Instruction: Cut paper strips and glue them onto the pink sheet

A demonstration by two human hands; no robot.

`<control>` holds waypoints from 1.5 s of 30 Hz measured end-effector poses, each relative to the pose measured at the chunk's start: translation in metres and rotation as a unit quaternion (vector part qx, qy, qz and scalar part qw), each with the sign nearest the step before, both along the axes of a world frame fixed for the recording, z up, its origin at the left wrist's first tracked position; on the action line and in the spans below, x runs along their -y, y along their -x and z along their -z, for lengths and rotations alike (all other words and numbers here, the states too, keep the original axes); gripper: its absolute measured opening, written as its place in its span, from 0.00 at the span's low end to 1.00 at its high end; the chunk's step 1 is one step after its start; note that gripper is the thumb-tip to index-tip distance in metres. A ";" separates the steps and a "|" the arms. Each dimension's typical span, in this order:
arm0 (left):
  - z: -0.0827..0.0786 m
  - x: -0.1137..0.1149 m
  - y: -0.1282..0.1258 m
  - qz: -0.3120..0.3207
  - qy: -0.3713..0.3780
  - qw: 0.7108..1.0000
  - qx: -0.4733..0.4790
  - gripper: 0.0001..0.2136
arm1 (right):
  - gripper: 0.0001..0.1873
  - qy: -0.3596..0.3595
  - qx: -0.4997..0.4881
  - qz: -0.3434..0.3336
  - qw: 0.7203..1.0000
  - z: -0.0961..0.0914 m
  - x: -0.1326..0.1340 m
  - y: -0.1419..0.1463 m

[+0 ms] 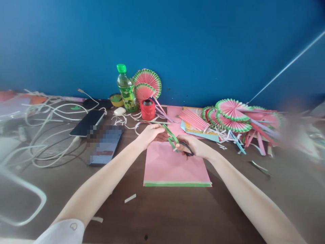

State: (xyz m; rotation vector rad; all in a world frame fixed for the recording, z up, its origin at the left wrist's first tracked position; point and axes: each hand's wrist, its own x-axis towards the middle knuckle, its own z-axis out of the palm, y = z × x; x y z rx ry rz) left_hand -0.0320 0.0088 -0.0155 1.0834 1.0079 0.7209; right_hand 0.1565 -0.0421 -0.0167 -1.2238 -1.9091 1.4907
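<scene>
Over a pink paper sheet (175,166) with a green band along its near edge, both my hands work close together. My left hand (152,134) pinches one end of a narrow green paper strip (170,133). In my right hand (191,144) is a pair of scissors (188,149) with black handles; its fingers wrap round them. The strip runs from the left fingertips to the right hand, and its lower part loops there. The scissor blades are mostly hidden behind the fingers and strip.
Behind stand a green-capped bottle (127,89), a red roll (147,110) and watermelon-coloured paper fans (147,81). More fans (232,115) and pink and blue papers (198,127) lie right. Phones (88,122) and white cables (45,135) cover the left. Paper scraps (130,198) lie in front.
</scene>
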 end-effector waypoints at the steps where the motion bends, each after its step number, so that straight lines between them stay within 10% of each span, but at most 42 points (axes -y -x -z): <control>1: 0.000 0.000 0.000 -0.003 -0.001 1.000 -0.002 0.03 | 0.21 -0.002 0.001 -0.001 1.000 0.000 0.000 0.000; 25: 0.008 -0.005 0.000 -0.015 0.047 0.999 0.020 0.04 | 0.19 -0.014 0.024 0.015 1.000 0.001 0.000 0.000; 45: -0.016 -0.009 0.013 -0.093 -0.035 0.994 0.036 0.04 | 0.21 -0.004 0.178 0.012 0.984 -0.045 -0.002 -0.059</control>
